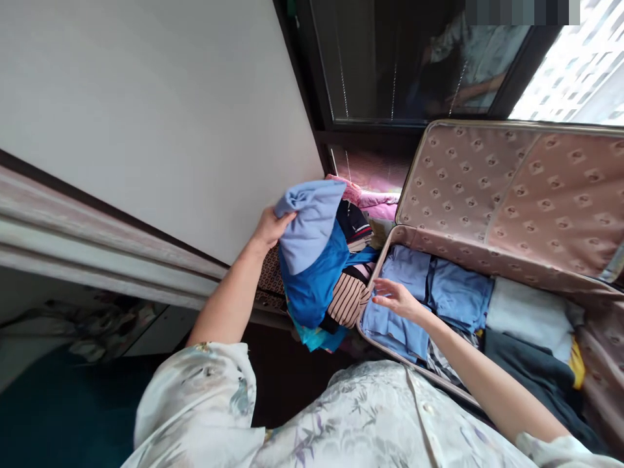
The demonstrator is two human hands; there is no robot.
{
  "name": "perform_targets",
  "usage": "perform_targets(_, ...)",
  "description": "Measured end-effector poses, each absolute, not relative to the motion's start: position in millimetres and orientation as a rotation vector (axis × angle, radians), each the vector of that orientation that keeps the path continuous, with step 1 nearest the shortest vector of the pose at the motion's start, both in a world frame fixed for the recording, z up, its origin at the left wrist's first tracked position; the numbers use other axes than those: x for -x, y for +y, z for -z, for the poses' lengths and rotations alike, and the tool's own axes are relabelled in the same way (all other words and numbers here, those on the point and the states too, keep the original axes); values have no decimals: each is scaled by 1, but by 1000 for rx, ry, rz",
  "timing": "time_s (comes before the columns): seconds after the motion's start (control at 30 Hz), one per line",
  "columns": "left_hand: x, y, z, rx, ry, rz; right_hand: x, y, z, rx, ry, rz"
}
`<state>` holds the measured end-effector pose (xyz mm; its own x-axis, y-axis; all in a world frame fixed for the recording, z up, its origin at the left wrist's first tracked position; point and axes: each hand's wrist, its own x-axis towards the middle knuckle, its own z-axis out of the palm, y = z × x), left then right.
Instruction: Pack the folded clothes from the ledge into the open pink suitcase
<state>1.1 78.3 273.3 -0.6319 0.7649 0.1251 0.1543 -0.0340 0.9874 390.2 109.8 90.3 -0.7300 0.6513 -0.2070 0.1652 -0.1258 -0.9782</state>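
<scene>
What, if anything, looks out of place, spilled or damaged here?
Crumpled turquoise cloth sticks out beneath the bright-blue garment in the loose clothing pile, looking untidy beside the folded light-blue garments in the open, pink-lined suitcase. No spill or damage is visible.

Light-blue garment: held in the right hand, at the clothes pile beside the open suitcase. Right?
Wrong hand. The head view shows the light-blue garment in the left hand; the right hand holds nothing. The rest stands: it's at the clothes pile beside the open suitcase.
</scene>
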Motion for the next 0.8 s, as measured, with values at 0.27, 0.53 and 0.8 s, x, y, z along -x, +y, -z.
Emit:
perform_targets(0.27, -145, 42, -253, -502, 1262, -1670, -379, 79, -117, 609, -959, -2405)
perform_targets(0.53, -196, 7, -145, -568, 971, -1121, -492, 96, -133, 1115, -751, -2071)
perform_targets(0.8, -282, 92, -86, -493, 942, -837, -594, 122, -111, 1298, -779, -2007)
